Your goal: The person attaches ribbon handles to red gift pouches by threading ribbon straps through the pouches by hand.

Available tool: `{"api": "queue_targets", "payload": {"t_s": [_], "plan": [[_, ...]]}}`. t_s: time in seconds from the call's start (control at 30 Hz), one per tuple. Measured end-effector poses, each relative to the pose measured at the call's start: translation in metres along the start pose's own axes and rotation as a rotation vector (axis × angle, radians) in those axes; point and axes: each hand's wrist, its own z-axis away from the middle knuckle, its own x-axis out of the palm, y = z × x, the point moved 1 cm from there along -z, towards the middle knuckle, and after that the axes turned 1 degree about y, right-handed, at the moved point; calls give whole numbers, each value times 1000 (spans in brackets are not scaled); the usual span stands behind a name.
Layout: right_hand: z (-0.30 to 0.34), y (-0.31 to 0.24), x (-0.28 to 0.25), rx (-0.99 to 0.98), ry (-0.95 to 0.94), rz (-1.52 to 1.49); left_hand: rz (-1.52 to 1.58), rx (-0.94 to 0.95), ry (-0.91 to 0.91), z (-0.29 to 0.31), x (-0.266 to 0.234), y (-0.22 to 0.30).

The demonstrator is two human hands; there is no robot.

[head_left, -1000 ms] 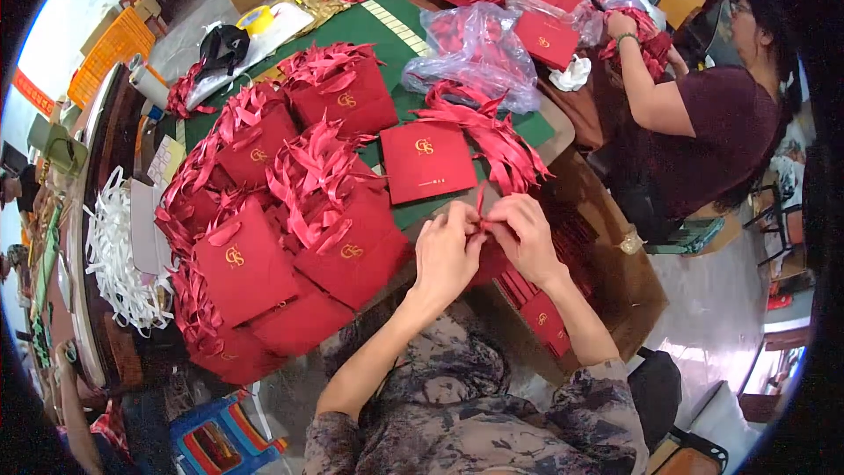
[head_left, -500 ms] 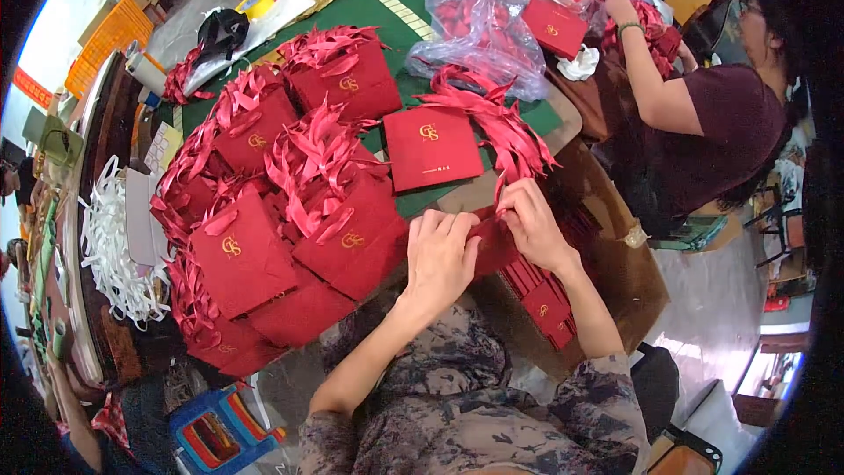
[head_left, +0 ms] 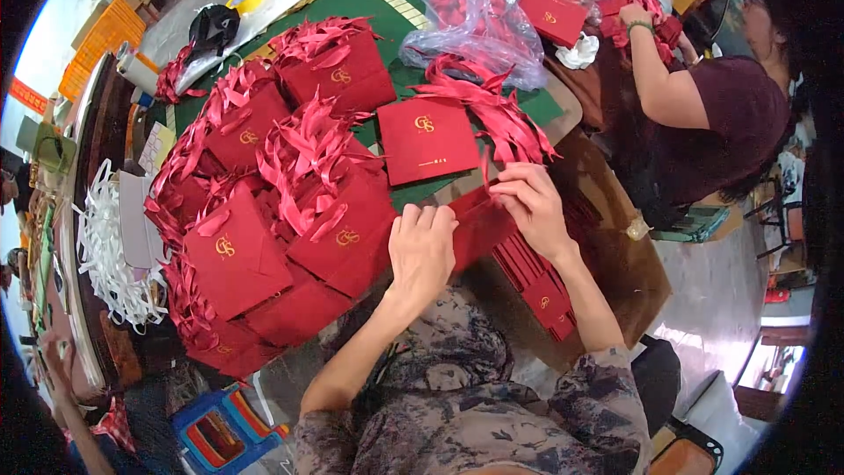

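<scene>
Near the table's front edge, a red paper gift bag is held between my hands. My left hand is curled closed on its left side. My right hand pinches a red ribbon at the bag's upper right edge; the fingertips partly hide it. Just beyond lies a flat red bag with a gold emblem. A bundle of loose red ribbons rests beside it, close to my right fingers. To the left, several red bags with ribbon handles are heaped together.
A brown cardboard box at the right holds a row of folded red bags. A clear plastic bag lies on the green tabletop. White ribbons hang at the left. Another person handles red ribbons at the far right.
My right hand has risen slightly, with the ribbon drawn up at the bag's edge. My left hand has shifted slightly left, and more of the held bag shows. The other person's arm has moved right.
</scene>
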Motion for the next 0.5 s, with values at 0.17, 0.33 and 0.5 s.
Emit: {"api": "queue_targets", "payload": {"t_s": [0.17, 0.33, 0.5], "plan": [[4, -30, -8, -29, 77, -7, 124, -209, -156, -8, -3, -4], [12, -45, -5, 269, -122, -227, 256, -300, -193, -17, -5, -8], [19, -45, 10, 321, -189, -166, 424, -345, -222, -16, -7, -11]]}}
